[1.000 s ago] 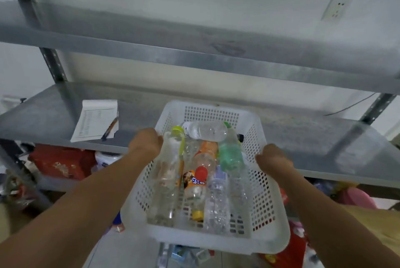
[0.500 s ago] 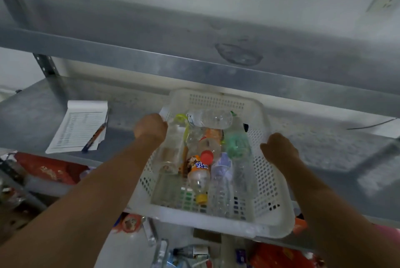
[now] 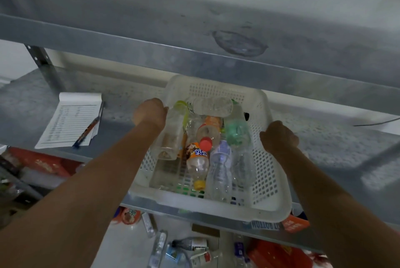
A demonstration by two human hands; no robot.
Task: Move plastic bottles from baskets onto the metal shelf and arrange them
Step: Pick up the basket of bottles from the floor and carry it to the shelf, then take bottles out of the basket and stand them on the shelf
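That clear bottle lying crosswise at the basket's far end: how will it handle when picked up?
The clear bottle looks empty, so probably very light. Lying sideways across other bottles, it may roll if nudged. Its thin walls likely dent when squeezed.

A single head-worn wide-angle camera looks forward and down along both forearms, close to the basket (image 3: 216,208) gripped between left hand (image 3: 149,111) and right hand (image 3: 279,137), upper shelf (image 3: 194,59) just above the grip.

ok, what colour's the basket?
White plastic basket, its walls a grid of small holes; the head view shows it.
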